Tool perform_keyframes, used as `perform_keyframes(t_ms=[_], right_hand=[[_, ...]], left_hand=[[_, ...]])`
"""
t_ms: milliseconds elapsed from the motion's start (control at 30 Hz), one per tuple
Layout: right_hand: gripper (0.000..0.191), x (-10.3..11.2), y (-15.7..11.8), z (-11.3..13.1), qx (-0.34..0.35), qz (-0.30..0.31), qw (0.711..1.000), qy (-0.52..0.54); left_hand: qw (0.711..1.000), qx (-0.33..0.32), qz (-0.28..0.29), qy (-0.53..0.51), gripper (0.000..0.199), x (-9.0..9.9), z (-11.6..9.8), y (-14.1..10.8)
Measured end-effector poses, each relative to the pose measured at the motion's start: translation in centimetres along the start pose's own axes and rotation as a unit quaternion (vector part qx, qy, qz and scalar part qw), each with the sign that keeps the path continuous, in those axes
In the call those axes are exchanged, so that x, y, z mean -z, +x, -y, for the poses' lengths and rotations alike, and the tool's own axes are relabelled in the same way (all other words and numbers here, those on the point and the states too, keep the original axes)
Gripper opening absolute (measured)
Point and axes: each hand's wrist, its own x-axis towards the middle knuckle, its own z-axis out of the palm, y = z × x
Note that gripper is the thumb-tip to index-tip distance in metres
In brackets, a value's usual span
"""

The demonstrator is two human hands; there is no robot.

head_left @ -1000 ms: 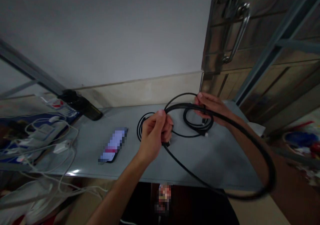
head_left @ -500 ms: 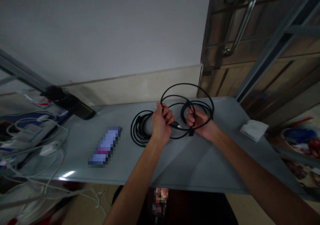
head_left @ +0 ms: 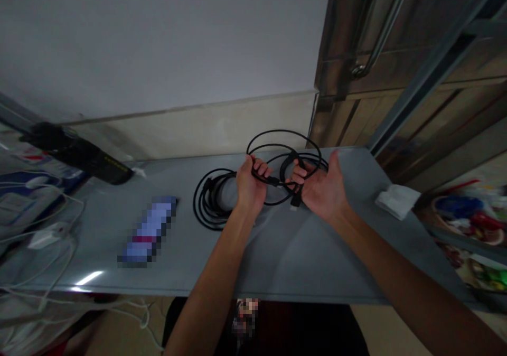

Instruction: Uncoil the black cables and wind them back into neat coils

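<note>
Looped black cable [head_left: 284, 131] is held up over the grey table by both hands. My left hand [head_left: 251, 184] is closed around one side of the loops, beside a black connector [head_left: 272, 180]. With fingers curled over the other side, my right hand [head_left: 322, 189] grips the cable while its thumb points up and away. A plug with a pale tip [head_left: 295, 203] hangs just below the right fingers. One coil of black cable [head_left: 201, 208] lies left of my left hand. Another black coil [head_left: 284, 167] sits behind my right hand, partly hidden by it.
A phone [head_left: 148, 232] lies on the grey table [head_left: 309, 261] at left. Beyond it are a black bottle [head_left: 85, 155] lying tilted and tangled white cords with a charger [head_left: 49, 234]. Folded white tissue [head_left: 398, 200] rests at right. A wall [head_left: 198, 44] closes the back.
My right thumb has lifted off the cable and now points up. The raised loops are a little smaller, and a plug now shows below the right fingers. The view has shifted slightly right.
</note>
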Motion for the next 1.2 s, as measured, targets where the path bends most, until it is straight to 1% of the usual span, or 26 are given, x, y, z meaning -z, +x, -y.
perform_keyframes(t_ms=[100,133,167,267,367,433,533,733,867,967,1100,1200], right_hand=[[0.053,0.3,0.2,-0.1,0.009,0.026,0.999,-0.021],[0.046,0.5,0.3,-0.1,0.015,0.037,0.999,-0.035],[0.042,0.7,0.5,-0.1,0.021,0.049,0.997,-0.05],[0.047,1.3,0.7,0.0,0.035,0.067,0.993,-0.092],[0.05,1.5,0.7,0.4,0.044,0.049,0.993,-0.098],[0.05,1.4,0.6,0.6,0.046,0.033,0.995,-0.082],[0.05,1.3,0.5,0.9,0.043,0.017,0.997,-0.064],[0.053,1.5,0.6,1.4,0.038,0.005,0.996,-0.078],[0.052,1.7,0.7,1.5,0.037,0.01,0.995,-0.092],[0.05,1.5,0.6,1.4,0.04,0.017,0.994,-0.096],[0.047,0.8,0.4,1.3,0.052,0.024,0.99,-0.125],[0.046,0.1,0.3,1.3,0.066,0.022,0.99,-0.121]], left_hand=[[0.999,0.03,0.019,0.023,0.028,0.4,0.2,-0.2],[0.998,0.044,0.029,0.03,0.028,0.5,0.2,-0.4],[0.997,0.059,0.04,0.037,0.029,0.6,0.1,-0.6],[0.99,0.105,0.07,0.064,0.029,1.0,0.0,-1.1],[0.984,0.137,0.074,0.091,0.027,1.3,-0.2,-1.3],[0.981,0.146,0.076,0.103,0.025,1.5,-0.4,-1.3],[0.976,0.151,0.1,0.123,0.023,1.7,-0.6,-1.2],[0.959,0.18,0.137,0.174,0.025,1.9,-1.1,-1.3],[0.956,0.182,0.145,0.179,0.019,2.1,-1.0,-1.2],[0.961,0.172,0.126,0.177,0.016,2.4,-0.8,-1.1],[0.969,0.145,0.105,0.169,0.02,2.6,-1.1,-0.8],[0.974,0.127,0.1,0.155,0.018,2.6,-1.6,-0.5]])
